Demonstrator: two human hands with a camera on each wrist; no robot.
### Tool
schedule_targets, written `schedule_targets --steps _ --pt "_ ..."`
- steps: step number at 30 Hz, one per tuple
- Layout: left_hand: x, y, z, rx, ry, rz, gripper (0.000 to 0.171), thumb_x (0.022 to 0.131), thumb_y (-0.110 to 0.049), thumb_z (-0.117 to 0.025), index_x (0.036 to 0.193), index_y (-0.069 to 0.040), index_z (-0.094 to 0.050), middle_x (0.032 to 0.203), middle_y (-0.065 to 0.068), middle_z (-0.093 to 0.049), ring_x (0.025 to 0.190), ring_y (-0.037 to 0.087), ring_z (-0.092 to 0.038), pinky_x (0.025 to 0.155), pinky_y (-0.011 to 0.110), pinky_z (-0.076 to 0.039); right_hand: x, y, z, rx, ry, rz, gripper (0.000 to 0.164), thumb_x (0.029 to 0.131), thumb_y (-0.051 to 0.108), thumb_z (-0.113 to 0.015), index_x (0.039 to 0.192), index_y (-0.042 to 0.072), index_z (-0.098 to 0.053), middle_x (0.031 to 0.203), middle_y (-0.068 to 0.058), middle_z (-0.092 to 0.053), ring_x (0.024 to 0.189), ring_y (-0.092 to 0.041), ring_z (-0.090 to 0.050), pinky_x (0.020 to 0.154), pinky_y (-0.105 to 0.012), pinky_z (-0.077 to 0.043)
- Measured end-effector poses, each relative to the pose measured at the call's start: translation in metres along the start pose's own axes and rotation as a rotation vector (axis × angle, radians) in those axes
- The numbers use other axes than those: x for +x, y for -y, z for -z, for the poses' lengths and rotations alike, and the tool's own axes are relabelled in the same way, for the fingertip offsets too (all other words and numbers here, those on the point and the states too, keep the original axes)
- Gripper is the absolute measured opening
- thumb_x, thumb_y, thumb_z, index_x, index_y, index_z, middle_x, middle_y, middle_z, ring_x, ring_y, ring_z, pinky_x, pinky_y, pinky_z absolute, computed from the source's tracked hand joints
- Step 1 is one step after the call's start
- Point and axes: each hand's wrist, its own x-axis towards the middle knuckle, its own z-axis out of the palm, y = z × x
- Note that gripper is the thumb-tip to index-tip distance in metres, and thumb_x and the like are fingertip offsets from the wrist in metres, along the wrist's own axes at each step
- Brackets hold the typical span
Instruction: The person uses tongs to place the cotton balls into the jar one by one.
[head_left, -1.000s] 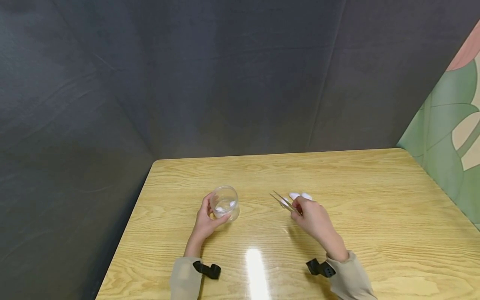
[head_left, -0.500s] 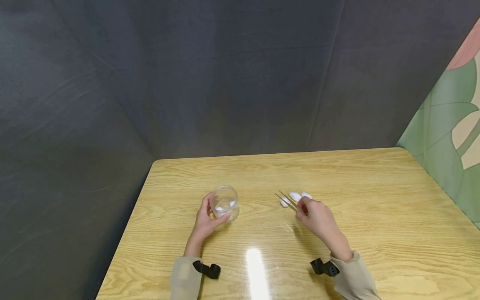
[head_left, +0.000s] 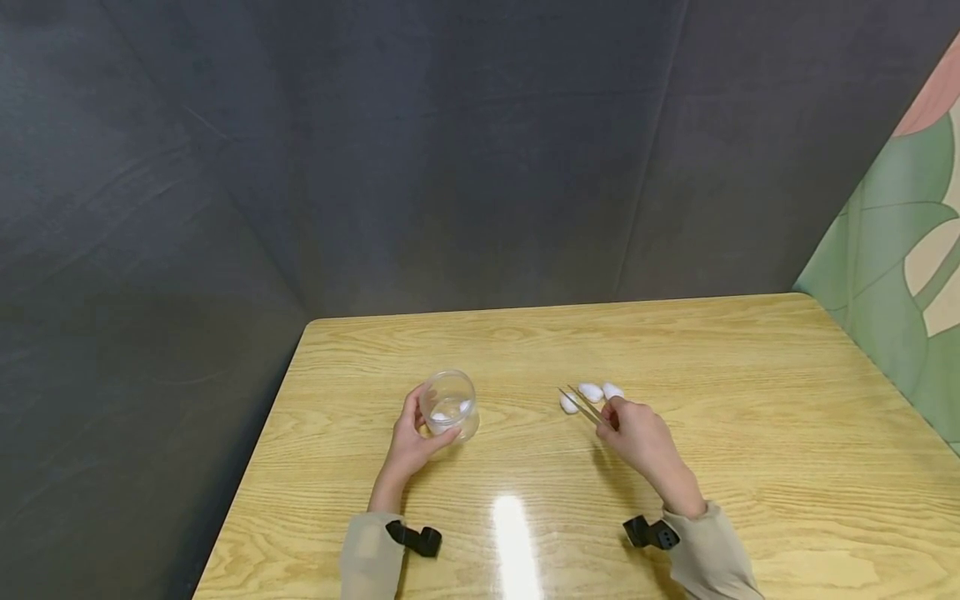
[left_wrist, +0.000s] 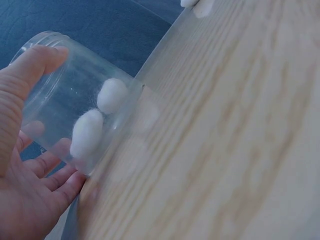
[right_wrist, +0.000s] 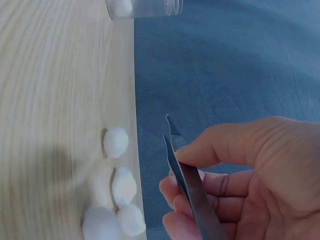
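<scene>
My left hand (head_left: 411, 448) holds a clear plastic jar (head_left: 450, 396) standing on the table, thumb on the near side and fingers round the far side. Two white cotton balls (left_wrist: 88, 133) lie inside at its bottom. My right hand (head_left: 643, 440) pinches metal tweezers (right_wrist: 196, 197) between thumb and fingers. Their tips are apart, with nothing between them, above the table. In the head view they overlap the leftmost loose cotton ball (head_left: 569, 403). Beyond the right hand lie more cotton balls (head_left: 591, 392); the right wrist view shows several in a loose group.
The wood-grain table (head_left: 360, 358) ends at a dark cloth (head_left: 465, 167) hanging behind it. A patterned green panel (head_left: 892, 250) stands at the right. Black wrist cameras (head_left: 651, 533) sit at both beige cuffs. A bright reflection marks the front of the tabletop.
My right hand has moved slightly to the right with the tweezers, baring more of the leftmost cotton ball. The left hand and jar have stayed still.
</scene>
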Motion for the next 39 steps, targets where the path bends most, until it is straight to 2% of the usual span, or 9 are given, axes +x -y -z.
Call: schedule_targets --steps 10,22,39 --pt "0.000 0.000 0.000 0.007 -0.003 0.005 0.081 0.075 0.000 -0.076 0.142 0.001 -0.030 0.138 0.027 -0.039 0.123 0.043 -0.039 0.099 0.052 -0.032 -0.001 -0.003 -0.004 0.001 0.023 -0.051 0.008 0.080 0.003 -0.063 0.078 0.002 -0.055 0.057 0.000 -0.044 0.048 -0.012 -0.038 0.046 -0.027 -0.031" --pt "0.000 0.002 0.000 0.003 -0.002 0.011 0.081 0.075 -0.001 -0.076 0.142 0.000 -0.030 0.138 0.026 -0.039 0.123 0.043 -0.039 0.098 0.051 -0.032 0.002 -0.007 -0.009 -0.011 0.037 -0.074 0.009 0.079 0.005 -0.063 0.076 0.003 -0.055 0.056 0.000 -0.046 0.048 -0.012 -0.040 0.045 -0.027 -0.033" --pt "0.000 0.001 0.000 0.005 -0.004 0.014 0.080 0.075 -0.001 -0.075 0.141 0.001 -0.031 0.138 0.026 -0.039 0.123 0.043 -0.039 0.098 0.051 -0.032 0.004 -0.007 -0.012 -0.010 0.104 -0.124 0.010 0.078 0.008 -0.063 0.073 0.003 -0.057 0.061 -0.002 -0.053 0.051 -0.014 -0.045 0.046 -0.028 -0.036"
